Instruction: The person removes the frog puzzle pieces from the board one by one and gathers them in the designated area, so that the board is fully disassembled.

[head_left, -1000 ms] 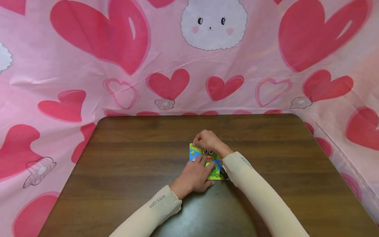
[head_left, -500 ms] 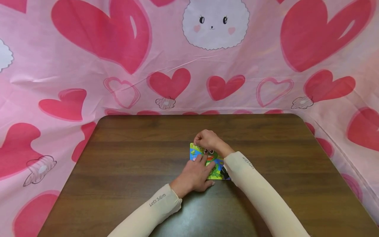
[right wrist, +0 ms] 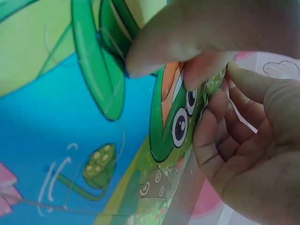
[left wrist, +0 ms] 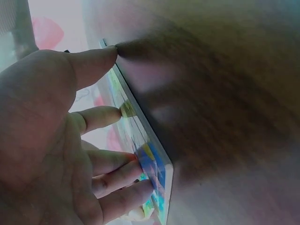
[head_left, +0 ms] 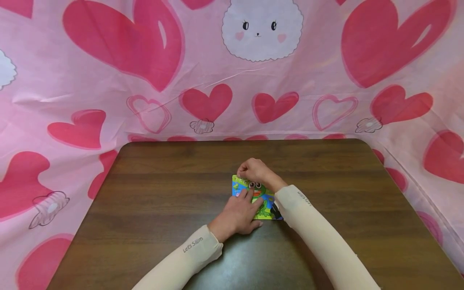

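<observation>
A flat, brightly printed frog jigsaw puzzle (head_left: 268, 201) lies on the brown table, with fine cut lines crossing its picture in the right wrist view. My left hand (head_left: 241, 213) rests on it with fingers spread, fingertips pressing the surface and thumb at the near edge. In the left wrist view the puzzle's pale, thick edge (left wrist: 157, 150) shows beside those fingers. At the far left part of the puzzle, my right hand (head_left: 253, 171) has curled fingers, the thumb and forefinger pinching at its far edge. What lies between those fingertips is mostly hidden.
The dark brown wooden table (head_left: 163, 193) extends around the puzzle on all sides. Behind it and at both sides hangs a pink cloth (head_left: 203, 52) printed with hearts. A small black object (head_left: 276, 211) shows by the right sleeve, over the puzzle's right end.
</observation>
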Motion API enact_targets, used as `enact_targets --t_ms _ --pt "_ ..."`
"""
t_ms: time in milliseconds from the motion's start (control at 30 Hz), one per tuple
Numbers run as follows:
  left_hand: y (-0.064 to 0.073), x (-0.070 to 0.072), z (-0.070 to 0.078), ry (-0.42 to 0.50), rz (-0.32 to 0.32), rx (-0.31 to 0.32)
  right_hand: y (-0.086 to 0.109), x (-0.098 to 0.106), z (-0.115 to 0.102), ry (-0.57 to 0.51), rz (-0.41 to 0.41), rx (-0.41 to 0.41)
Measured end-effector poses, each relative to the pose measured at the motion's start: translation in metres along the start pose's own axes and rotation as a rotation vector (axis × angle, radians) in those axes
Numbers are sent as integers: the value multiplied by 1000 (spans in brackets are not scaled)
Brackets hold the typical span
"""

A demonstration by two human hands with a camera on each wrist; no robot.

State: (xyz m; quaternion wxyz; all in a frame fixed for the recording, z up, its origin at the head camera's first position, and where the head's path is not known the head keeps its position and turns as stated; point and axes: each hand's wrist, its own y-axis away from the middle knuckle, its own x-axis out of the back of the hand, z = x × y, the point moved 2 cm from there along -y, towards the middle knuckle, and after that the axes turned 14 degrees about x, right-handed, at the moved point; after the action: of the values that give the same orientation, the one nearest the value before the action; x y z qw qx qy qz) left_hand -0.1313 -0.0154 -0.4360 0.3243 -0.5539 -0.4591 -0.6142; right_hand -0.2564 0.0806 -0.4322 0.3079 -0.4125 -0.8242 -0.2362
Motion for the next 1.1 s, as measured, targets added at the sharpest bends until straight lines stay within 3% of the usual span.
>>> enact_targets --t_ms 267,733,1100 --pt "0 0 2 -2 13 10 0 1 2 -55 -11 -28" --pt "0 1 3 -12 -15 14 -2 7 2 20 -37 42" --pt "0 2 2 -6 -20 10 -1 8 3 0 -47 36"
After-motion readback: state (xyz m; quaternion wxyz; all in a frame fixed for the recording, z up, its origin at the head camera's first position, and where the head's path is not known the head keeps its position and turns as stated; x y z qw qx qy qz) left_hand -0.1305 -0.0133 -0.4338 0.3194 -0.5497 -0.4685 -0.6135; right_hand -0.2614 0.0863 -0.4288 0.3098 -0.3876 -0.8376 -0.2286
